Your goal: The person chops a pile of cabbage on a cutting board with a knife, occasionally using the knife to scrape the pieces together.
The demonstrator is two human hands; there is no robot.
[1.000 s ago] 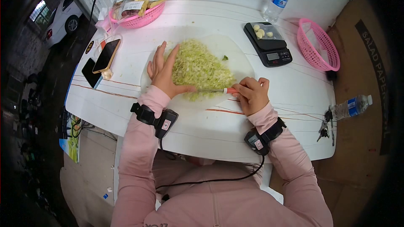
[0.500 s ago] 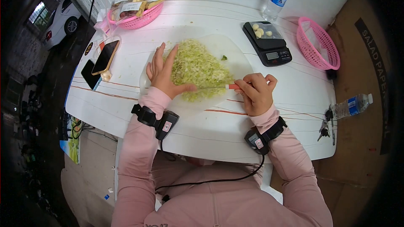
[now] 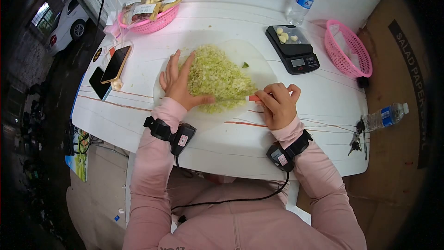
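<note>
Finely chopped pale green vegetable (image 3: pixel 217 71), like cabbage, lies heaped on a translucent white cutting board (image 3: pixel 262 60). My right hand (image 3: pixel 280 105) grips a knife (image 3: pixel 253 98) by its red handle, and the thin blade lies across the near part of the heap, pointing left. Against the heap's left edge rests my left hand (image 3: pixel 179 83), fingers spread away from me and thumb stretched toward the knife's tip. A small dark green leaf piece (image 3: pixel 245 65) sits on the board to the right of the heap.
Behind stand a pink basket (image 3: pixel 155 25) of bagged food, a black scale (image 3: pixel 300 60) with a small bag on it, and a water bottle (image 3: pixel 301 4). Another pink basket (image 3: pixel 344 58), a second bottle (image 3: pixel 386 116) and keys (image 3: pixel 355 143) are right. Two phones (image 3: pixel 115 65) lie left.
My right hand and the knife have shifted very slightly left. My left hand stays at the heap's left edge, almost unmoved.
</note>
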